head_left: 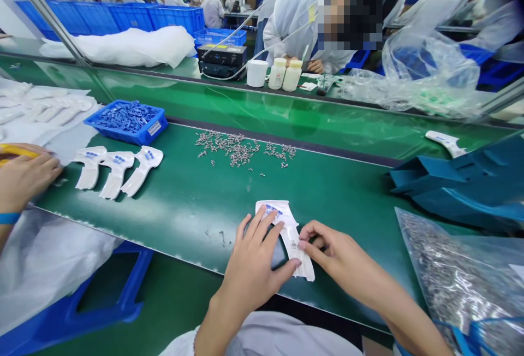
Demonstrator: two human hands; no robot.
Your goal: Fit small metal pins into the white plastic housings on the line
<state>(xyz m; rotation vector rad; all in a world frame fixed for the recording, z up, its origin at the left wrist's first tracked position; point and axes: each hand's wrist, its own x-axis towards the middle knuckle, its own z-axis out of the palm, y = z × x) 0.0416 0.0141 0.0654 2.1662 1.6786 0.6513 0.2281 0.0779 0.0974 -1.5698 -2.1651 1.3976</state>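
Note:
A white plastic part with blue print [289,231] lies on the green belt [196,203] near its front edge. My left hand [250,266] rests flat on the part's left side, fingers spread, thumb against its lower stem. My right hand [336,255] pinches at the part's right edge with curled fingers; I cannot make out what is between the fingertips. A scatter of small metal screws [241,149] lies on the belt beyond the part.
Three white parts [117,169] lie at left beside a blue tray of small blue pieces [127,121]. Another person's hand [24,176] is at far left. Blue trays [462,181] and a clear bag of screws [458,274] sit at right. A worker leans over bottles [285,74] opposite.

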